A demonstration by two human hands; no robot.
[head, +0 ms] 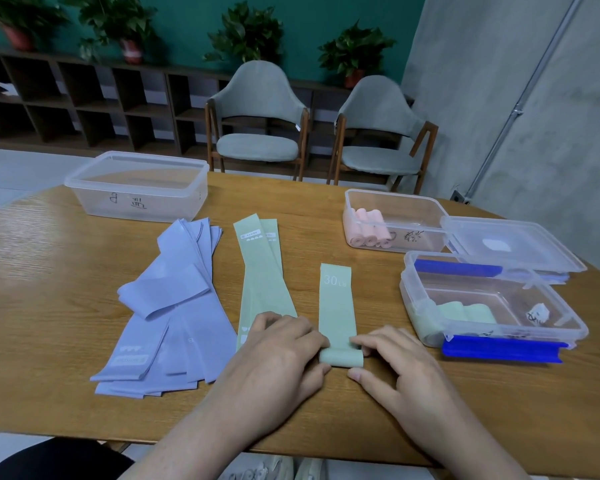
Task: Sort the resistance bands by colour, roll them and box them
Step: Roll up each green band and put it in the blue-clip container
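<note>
A green band point(336, 306) marked 30 LB lies flat on the wooden table point(49, 265), its near end curled into a small roll. My left hand point(284, 348) and my right hand point(392, 358) pinch that roll from either side. Two more flat green bands point(260, 271) lie to the left. A loose heap of lavender bands point(177, 306) is spread further left. Pink rolls point(368, 226) sit in a clear box point(395, 199) at the back right. Green rolls point(458, 313) sit in a clear box with blue clips point(499, 348) on the right.
An empty clear box point(136, 185) stands at the back left. A clear lid point(510, 244) rests by the pink box. Two grey chairs point(257, 116) stand behind the table, with shelves and potted plants beyond.
</note>
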